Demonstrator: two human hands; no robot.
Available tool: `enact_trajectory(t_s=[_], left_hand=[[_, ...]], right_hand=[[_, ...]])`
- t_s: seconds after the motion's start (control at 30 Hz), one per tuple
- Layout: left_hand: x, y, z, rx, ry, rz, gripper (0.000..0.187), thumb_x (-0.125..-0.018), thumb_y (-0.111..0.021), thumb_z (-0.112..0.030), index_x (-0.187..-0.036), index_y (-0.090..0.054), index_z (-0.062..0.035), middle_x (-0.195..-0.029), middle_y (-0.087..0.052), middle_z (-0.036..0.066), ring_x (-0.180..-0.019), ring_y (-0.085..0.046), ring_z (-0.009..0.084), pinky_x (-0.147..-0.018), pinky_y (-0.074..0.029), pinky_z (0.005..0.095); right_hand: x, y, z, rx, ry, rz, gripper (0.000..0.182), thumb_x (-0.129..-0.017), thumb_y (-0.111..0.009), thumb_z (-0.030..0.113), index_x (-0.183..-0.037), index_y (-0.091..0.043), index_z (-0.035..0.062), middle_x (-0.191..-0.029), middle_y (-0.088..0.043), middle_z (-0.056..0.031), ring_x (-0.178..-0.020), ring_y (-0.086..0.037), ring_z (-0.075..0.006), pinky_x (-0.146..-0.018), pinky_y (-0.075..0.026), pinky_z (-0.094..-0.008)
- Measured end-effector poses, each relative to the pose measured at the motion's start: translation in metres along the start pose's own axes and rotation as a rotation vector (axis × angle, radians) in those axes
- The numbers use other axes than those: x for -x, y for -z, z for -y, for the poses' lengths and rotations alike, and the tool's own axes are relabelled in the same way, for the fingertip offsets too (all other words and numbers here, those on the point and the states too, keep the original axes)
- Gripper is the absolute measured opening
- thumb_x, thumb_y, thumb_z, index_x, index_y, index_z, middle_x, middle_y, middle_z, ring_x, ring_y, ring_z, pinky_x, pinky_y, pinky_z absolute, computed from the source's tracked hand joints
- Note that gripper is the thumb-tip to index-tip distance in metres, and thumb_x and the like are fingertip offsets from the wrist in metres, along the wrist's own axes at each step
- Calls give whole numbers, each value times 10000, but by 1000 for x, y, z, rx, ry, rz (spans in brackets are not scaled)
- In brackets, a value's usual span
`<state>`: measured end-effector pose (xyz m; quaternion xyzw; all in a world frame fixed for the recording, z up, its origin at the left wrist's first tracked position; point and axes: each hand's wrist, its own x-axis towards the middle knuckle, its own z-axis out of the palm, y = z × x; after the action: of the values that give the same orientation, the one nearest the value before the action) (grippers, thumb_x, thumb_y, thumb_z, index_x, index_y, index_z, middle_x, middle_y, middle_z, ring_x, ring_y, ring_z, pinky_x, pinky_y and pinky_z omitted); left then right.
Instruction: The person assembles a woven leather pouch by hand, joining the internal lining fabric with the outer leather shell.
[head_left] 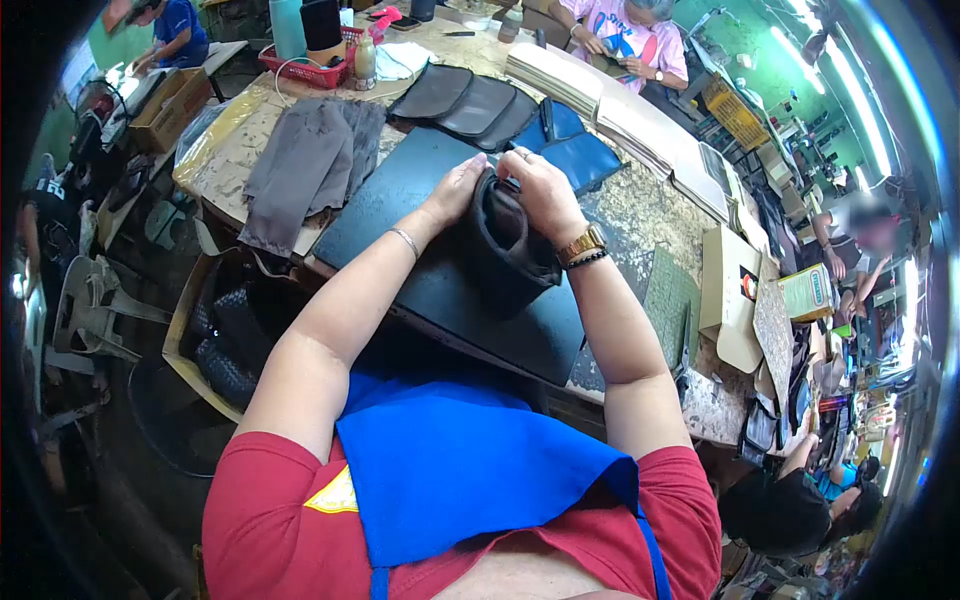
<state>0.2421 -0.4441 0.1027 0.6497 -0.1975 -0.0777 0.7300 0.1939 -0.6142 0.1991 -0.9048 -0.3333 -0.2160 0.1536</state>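
Note:
A black bag [500,255] with a dark lining stands on the dark work board [400,205] in front of me, its opening facing up toward me. My left hand [460,188] grips the far left of its rim, thumb and fingers pressed together. Over the far right of the rim, my right hand [545,195] is closed with bent fingers on the edge. The hands nearly meet at the far edge of the opening. What lies between the fingertips is hidden. Just beyond them are dark flat leather pieces [478,105] and blue pieces [580,160].
Dark grey cloth [310,160] lies at left on the worn table [625,215]. A red basket [310,70] with bottles stands behind. Stacks of pale sheets [640,140] run along the right. A person in pink [625,40] works across the table. An open box [215,350] sits lower left.

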Motion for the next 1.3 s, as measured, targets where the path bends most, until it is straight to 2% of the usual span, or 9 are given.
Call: enact_trajectory(t_s=[0.17,0.53,0.63,0.87,0.97,1.03,1.1,1.17,1.3], left_hand=[[6,-8,16,77,-52,-49,501,-1057,-374,-457,-1154,-605,-24,-1055,-636,38,-964,-567,96,-868,-475,251],[30,-18,15,-150,-135,-212,489,-1051,-380,-468,-1002,-594,-31,-839,-596,90,-826,-525,139,-773,-467,325],[33,-22,15,-202,-218,-283,467,-1054,-383,-458,-987,-578,-39,-818,-566,71,-796,-494,135,-743,-458,320],[33,-16,17,-80,-201,-229,442,-1057,-394,-436,-957,-545,-33,-783,-498,50,-783,-447,108,-737,-441,291],[40,-22,-2,-158,-175,-310,439,-1057,-398,-422,-983,-560,-21,-822,-538,76,-824,-503,137,-788,-447,290],[34,-15,11,-127,-140,-229,431,-1041,-437,-421,-1016,-570,-12,-894,-571,100,-899,-542,169,-841,-448,300],[29,-13,10,-211,-185,-160,434,-1021,-476,-426,-1056,-575,-5,-975,-594,123,-975,-564,199,-890,-446,316],[40,-22,-19,-402,-292,-116,454,-996,-517,-436,-1101,-574,2,-1066,-606,145,-1053,-570,227,-937,-441,336],[52,-18,-57,-101,-71,220,465,-960,-583,-381,-1285,-521,-54,-1177,-558,114,-1139,-508,198,-1034,-384,327]], right_hand=[[10,-1,12,-101,-4,-84,170,-806,-616,62,-968,-578,100,-917,-618,-85,-890,-634,-299,-751,-521,-379],[13,-8,20,-174,-38,-283,158,-761,-647,12,-874,-572,92,-881,-612,-75,-809,-649,-287,-664,-529,-383],[14,-16,15,-244,-123,-304,206,-714,-670,-55,-878,-609,52,-862,-625,-85,-782,-653,-260,-691,-533,-313],[33,9,38,-108,-7,-341,210,-718,-695,-10,-907,-661,75,-961,-686,-64,-893,-659,-263,-780,-526,-356],[46,16,43,-179,29,-239,214,-734,-645,-1,-932,-655,79,-983,-689,-53,-891,-657,-252,-803,-519,-355],[51,16,45,-237,-17,-137,219,-742,-618,10,-946,-650,83,-965,-683,-45,-893,-647,-249,-857,-506,-371],[53,19,53,-90,-44,-84,228,-755,-609,77,-977,-627,124,-883,-654,-22,-926,-610,-225,-1043,-370,-478],[57,15,56,-5,-104,-26,252,-757,-611,80,-1003,-614,135,-878,-647,-2,-930,-612,-216,-1058,-342,-495],[65,5,59,23,-151,-18,373,-709,-661,30,-1051,-594,161,-869,-667,-25,-967,-634,-237,-1059,-349,-542]])
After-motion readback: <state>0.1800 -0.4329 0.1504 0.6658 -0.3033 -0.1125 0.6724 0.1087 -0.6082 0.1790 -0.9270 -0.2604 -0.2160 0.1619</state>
